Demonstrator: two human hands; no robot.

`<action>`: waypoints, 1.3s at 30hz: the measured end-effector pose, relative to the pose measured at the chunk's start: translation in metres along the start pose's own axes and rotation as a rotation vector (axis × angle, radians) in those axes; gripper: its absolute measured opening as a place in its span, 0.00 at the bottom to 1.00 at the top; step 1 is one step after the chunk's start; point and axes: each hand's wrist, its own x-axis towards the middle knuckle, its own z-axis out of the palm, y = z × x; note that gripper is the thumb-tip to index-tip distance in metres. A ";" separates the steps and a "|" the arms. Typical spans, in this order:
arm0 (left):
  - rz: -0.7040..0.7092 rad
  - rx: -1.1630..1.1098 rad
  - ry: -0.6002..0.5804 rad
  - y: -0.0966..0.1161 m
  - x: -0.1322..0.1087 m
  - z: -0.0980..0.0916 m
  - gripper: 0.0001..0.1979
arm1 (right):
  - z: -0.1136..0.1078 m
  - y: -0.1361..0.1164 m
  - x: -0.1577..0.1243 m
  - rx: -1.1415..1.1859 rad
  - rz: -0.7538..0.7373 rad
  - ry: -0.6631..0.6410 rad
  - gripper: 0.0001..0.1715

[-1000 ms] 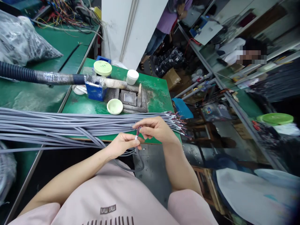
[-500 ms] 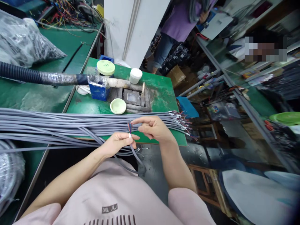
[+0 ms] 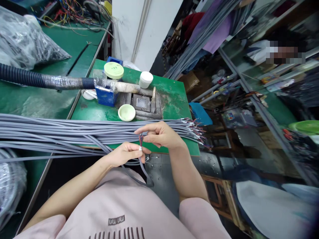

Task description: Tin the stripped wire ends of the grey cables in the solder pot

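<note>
My left hand (image 3: 128, 153) pinches a grey cable (image 3: 143, 168) just below its stripped end, at a white band. Thin coloured wires (image 3: 141, 139) fan upward from that end. My right hand (image 3: 161, 135) is at these wires, its index finger stretched over their tips and its thumb beside them; whether it grips any wire is too small to tell. Behind both hands a thick bundle of grey cables (image 3: 62, 128) lies across the bench, with stripped coloured ends (image 3: 196, 129) at the right.
On the green bench (image 3: 174, 96) stand a solder pot (image 3: 142, 103), a small open dish (image 3: 126, 113), a white jar (image 3: 146, 79), a green-lidded tub (image 3: 113, 70) and a blue box (image 3: 106, 96). A ribbed hose (image 3: 25, 76) comes from the left. Behind, a person in purple (image 3: 219, 36) is partly hidden by long grey cables.
My right index finger has shifted left over the wire tips. The held cable end has moved slightly right and down. Long grey cables now hang before the person behind.
</note>
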 end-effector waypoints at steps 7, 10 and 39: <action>0.005 -0.022 0.033 0.001 0.000 -0.003 0.19 | 0.011 0.009 0.008 0.023 0.007 0.161 0.10; 0.032 -0.158 0.136 -0.001 0.001 -0.004 0.18 | 0.023 0.022 0.010 0.044 -0.046 0.408 0.10; 0.181 -0.085 0.547 0.027 -0.011 -0.010 0.13 | 0.014 0.042 0.021 -0.066 -0.662 0.898 0.09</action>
